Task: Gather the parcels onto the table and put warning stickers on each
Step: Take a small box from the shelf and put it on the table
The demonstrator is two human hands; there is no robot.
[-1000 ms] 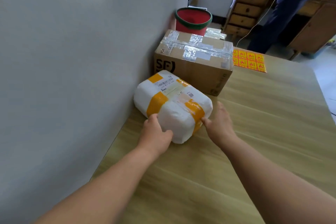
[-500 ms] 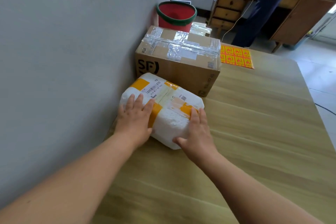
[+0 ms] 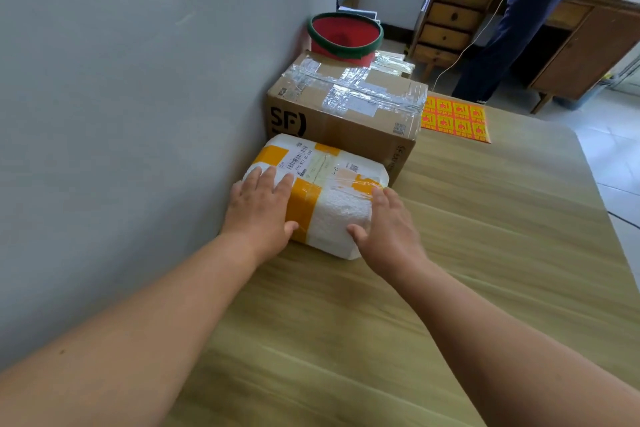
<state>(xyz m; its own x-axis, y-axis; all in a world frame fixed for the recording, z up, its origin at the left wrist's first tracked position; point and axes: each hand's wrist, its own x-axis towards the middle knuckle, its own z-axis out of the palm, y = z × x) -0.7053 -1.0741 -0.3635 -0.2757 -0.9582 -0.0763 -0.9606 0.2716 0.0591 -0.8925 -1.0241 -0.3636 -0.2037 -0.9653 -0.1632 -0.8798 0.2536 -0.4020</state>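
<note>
A white foam parcel (image 3: 332, 191) with orange tape bands lies on the wooden table (image 3: 467, 253), against the grey wall and touching a brown cardboard box (image 3: 346, 114) behind it. My left hand (image 3: 259, 211) lies flat on the parcel's near left top, fingers straight. My right hand (image 3: 388, 222) rests on its near right corner, fingers straight and the thumb on the front face. A yellow sheet of red warning stickers (image 3: 453, 118) lies on the table right of the box.
A red bucket with a green rim (image 3: 346, 35) stands behind the box, beside another taped box (image 3: 394, 62). A person in blue trousers (image 3: 512, 31) stands by a wooden drawer desk (image 3: 450, 14) at the back right. The table's right edge borders the tiled floor.
The parcel has slid along the wall up to the cardboard box. My hands went from gripping its near end to lying flat on top.
</note>
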